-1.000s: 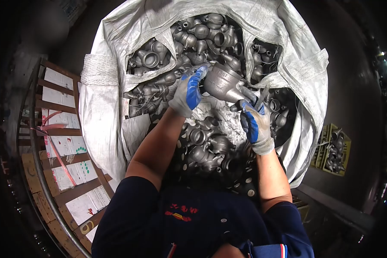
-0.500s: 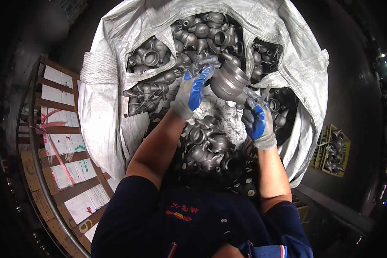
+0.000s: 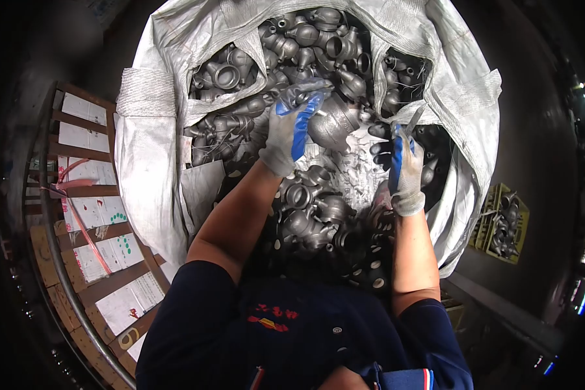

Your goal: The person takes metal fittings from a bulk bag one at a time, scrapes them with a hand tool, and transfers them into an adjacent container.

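Head view: at the white sack's point(image 3: 146, 162) near edge lies a small heap of grey castings point(image 3: 313, 211). Over the sack's middle, the gloved left hand point(image 3: 289, 127) holds a large casting point(image 3: 333, 122); right of that middle, the gloved right hand point(image 3: 406, 162) grips a thin flat tool point(image 3: 415, 119). More castings point(image 3: 305, 39) fill the sack's far side. Outside, to its right, sits a yellow crate point(image 3: 485, 224).
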`<action>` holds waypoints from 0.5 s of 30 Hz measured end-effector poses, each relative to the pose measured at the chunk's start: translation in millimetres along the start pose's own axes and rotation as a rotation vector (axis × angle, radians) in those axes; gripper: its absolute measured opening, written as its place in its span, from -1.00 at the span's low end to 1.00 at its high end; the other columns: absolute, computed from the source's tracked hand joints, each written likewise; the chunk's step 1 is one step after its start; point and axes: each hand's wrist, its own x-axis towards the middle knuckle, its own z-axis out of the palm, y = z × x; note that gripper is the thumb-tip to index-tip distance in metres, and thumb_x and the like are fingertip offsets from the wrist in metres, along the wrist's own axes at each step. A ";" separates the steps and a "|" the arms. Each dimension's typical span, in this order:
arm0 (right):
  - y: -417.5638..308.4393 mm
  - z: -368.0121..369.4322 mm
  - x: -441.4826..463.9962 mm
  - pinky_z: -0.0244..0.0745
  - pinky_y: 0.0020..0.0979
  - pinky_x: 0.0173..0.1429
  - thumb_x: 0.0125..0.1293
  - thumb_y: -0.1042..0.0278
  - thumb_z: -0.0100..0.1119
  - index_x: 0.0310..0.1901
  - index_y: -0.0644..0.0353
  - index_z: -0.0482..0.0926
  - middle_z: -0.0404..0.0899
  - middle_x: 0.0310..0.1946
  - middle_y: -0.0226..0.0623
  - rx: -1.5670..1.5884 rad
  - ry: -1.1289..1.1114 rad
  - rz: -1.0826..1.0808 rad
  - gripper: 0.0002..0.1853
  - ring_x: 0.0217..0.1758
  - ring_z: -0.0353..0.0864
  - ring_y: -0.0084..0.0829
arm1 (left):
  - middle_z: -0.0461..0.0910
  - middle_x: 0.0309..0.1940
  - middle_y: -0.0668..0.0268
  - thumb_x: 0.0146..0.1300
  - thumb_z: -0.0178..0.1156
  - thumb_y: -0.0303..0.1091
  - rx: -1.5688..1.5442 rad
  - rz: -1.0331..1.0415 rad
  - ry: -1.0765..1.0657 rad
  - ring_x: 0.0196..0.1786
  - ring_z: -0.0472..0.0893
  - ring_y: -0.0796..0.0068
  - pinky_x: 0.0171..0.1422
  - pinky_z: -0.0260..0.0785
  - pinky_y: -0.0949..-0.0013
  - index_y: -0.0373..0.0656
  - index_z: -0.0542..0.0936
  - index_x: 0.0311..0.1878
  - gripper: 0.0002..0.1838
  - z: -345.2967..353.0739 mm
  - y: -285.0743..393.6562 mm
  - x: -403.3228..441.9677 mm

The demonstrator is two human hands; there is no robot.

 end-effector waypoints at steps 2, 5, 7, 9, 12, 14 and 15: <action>9.6 -6.2 5.0 0.20 -0.67 -0.62 0.39 0.06 -0.07 -0.18 0.30 0.58 0.54 -0.58 -0.38 -0.094 0.014 -0.103 -0.59 -0.64 0.41 -0.66 | 0.56 -0.08 0.23 0.18 0.15 -0.58 0.053 0.004 0.016 -0.03 0.55 0.49 0.10 0.41 0.44 -0.30 0.53 -0.03 -0.74 5.1 -6.0 -5.6; 3.6 0.0 11.0 0.17 -0.66 -0.58 0.43 0.18 -0.14 -0.13 0.26 0.60 0.54 -0.52 -0.43 -0.212 -0.055 -0.275 -0.64 -0.65 0.32 -0.76 | 0.57 -0.09 0.25 0.17 0.12 -0.65 -0.549 -0.476 0.134 -0.04 0.56 0.49 0.12 0.41 0.45 -0.30 0.52 -0.02 -0.72 13.1 -11.5 -8.7; -12.3 12.8 3.6 0.02 -0.67 -0.65 0.43 0.14 -0.14 -0.14 0.26 0.61 0.53 -0.69 -0.48 -0.099 -0.080 -0.168 -0.62 -0.75 0.21 -0.79 | 0.57 -0.09 0.24 0.15 0.13 -0.66 -0.563 -0.488 0.111 -0.03 0.56 0.49 0.13 0.41 0.45 -0.30 0.50 0.00 -0.69 15.7 -14.5 -12.4; -11.4 15.9 4.5 -0.01 -0.66 -0.66 0.43 0.12 -0.13 -0.12 0.23 0.62 0.53 -0.68 -0.50 -0.043 -0.048 -0.174 -0.62 -0.75 0.17 -0.80 | 0.57 -0.10 0.26 0.15 0.14 -0.66 -0.505 -0.483 0.097 -0.05 0.56 0.51 0.10 0.42 0.47 -0.29 0.51 -0.02 -0.70 20.2 -11.5 -13.9; -0.1 16.6 11.1 0.19 -0.73 -0.51 0.37 0.24 0.03 -0.02 0.25 0.57 0.60 -0.42 -0.44 0.139 -0.025 -0.096 -0.70 -0.54 0.37 -0.78 | 0.57 -0.11 0.28 0.16 0.16 -0.63 -0.475 -0.465 0.064 -0.08 0.57 0.53 0.06 0.43 0.49 -0.28 0.51 -0.03 -0.72 25.1 -11.1 -18.6; -1.4 27.7 11.6 0.36 -0.68 -0.30 0.32 0.36 0.09 0.03 0.32 0.52 0.60 -0.26 -0.34 0.125 -0.010 -0.191 -0.70 -0.35 0.49 -0.69 | 0.57 -0.12 0.30 0.16 0.17 -0.62 -0.488 -0.486 0.060 -0.09 0.57 0.54 0.05 0.43 0.50 -0.28 0.51 -0.03 -0.72 27.8 -12.6 -23.2; -4.0 31.8 7.2 0.44 -0.62 -0.16 0.30 0.42 0.10 0.05 0.37 0.49 0.60 -0.21 -0.27 0.051 0.004 -0.255 -0.68 -0.26 0.53 -0.62 | 0.57 -0.14 0.31 0.17 0.18 -0.60 -0.502 -0.506 0.057 -0.11 0.57 0.56 0.03 0.43 0.51 -0.27 0.51 -0.03 -0.73 29.0 -13.8 -25.0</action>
